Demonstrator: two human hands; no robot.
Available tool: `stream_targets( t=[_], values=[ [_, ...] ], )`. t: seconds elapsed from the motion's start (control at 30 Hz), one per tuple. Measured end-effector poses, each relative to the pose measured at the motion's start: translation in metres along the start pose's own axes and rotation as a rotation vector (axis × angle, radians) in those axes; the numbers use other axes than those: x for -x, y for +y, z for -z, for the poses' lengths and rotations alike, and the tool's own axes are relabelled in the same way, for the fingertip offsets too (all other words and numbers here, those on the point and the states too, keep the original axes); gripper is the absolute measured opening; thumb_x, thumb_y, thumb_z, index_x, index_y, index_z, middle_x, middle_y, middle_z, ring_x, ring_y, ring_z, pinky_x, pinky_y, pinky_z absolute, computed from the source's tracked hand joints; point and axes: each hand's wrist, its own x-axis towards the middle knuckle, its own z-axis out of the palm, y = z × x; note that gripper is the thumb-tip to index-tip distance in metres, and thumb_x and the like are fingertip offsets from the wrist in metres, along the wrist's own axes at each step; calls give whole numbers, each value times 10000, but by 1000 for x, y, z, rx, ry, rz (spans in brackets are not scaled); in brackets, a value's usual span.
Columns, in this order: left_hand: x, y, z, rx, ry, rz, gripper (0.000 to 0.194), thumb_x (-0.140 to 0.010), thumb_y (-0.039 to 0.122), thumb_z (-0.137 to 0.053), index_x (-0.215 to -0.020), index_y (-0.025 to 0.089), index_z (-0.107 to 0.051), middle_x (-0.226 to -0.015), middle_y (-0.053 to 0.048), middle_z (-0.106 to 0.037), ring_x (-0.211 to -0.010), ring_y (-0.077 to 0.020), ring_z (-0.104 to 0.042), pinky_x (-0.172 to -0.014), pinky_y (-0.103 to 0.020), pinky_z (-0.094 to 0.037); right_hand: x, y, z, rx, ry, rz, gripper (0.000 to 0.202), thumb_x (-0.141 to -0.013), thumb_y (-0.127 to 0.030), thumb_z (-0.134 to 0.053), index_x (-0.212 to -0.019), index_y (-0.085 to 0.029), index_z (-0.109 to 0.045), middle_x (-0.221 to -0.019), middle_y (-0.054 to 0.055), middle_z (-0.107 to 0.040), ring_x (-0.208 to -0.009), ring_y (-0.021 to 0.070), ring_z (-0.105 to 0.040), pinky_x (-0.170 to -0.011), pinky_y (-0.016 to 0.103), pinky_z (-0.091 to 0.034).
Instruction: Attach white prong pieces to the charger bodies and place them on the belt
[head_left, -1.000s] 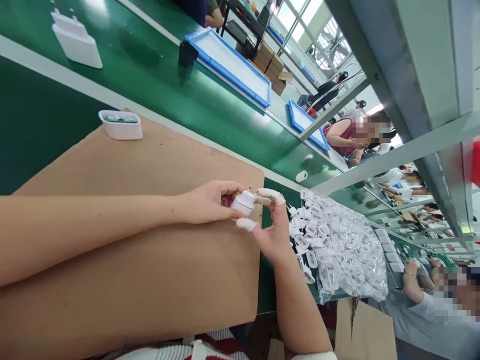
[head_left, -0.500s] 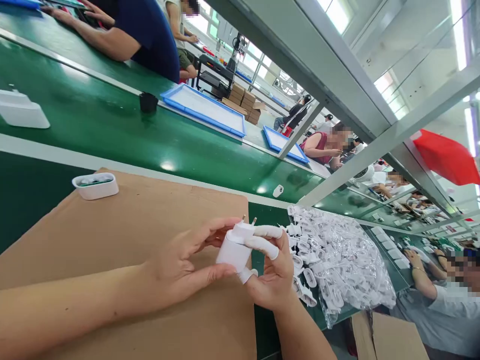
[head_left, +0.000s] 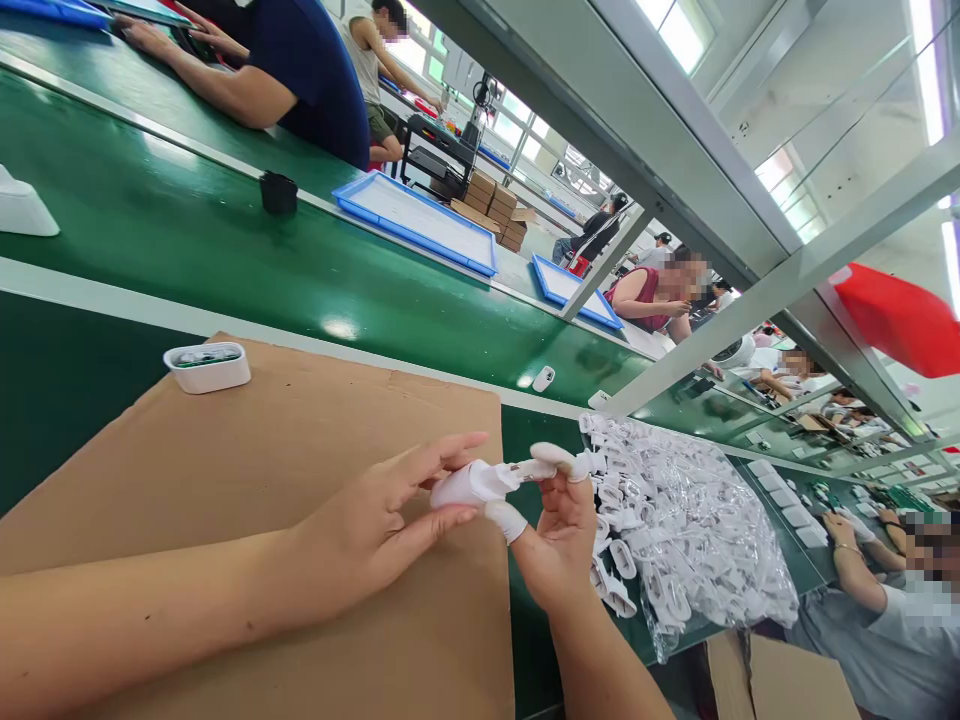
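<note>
A white plug charger (head_left: pixel 465 487) is up over the cardboard sheet (head_left: pixel 315 440), its body grasped by the fingers of the left hand (head_left: pixel 367 530). The fingers of the right hand (head_left: pixel 562 540) (white covers on some) are at the pronged end; whether they grip, I cannot tell. Farther out, an open white shell (head_left: pixel 214 378) and a clear bag of white parts (head_left: pixel 705 540) rest near the tabletop's (head_left: pixel 52 370) far edge and right side.

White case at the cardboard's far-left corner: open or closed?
Open: the white case has no cover on top, and green and pale parts show inside it.
</note>
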Motion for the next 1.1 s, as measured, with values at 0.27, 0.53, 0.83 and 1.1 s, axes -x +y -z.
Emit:
stream_targets(
  t=[0.27,0.53,0.83,1.1],
  values=[
    [0,5,5,-196,-38,-194,615,-1034,197,-480,-1601,367,-313,-1363,-51,-683,-1133,-222,-709,-936,-278,-583,-9,1,7,-14,-136,10,188,-853,-172,-765,-1010,-277,-762,-880,8,-709,-805,165,-672,-738,313,-556],
    [-2,8,5,-249,-21,-305,767,-1015,104,-451,-1652,408,-150,-1335,-48,-704,-1093,-218,-727,-935,-280,-580,0,1,-1,37,-59,72,147,-875,-173,-687,-992,-253,-727,-849,18,-675,-774,175,-653,-664,304,-544],
    [0,3,4,-268,-11,-331,751,-1014,105,-442,-1644,397,-157,-1420,-46,-664,-1119,-212,-719,-953,-285,-568,5,-1,-2,98,-23,155,204,-883,-139,-679,-1027,-275,-728,-895,27,-698,-819,187,-666,-704,322,-561],
    [0,10,6,-181,-42,-232,651,-1024,145,-464,-1605,368,-275,-1424,-35,-660,-1184,-194,-696,-999,-253,-552,4,-3,-6,-15,2,25,127,-873,-176,-690,-958,-258,-737,-838,7,-652,-740,164,-623,-651,294,-524]
  ],
)
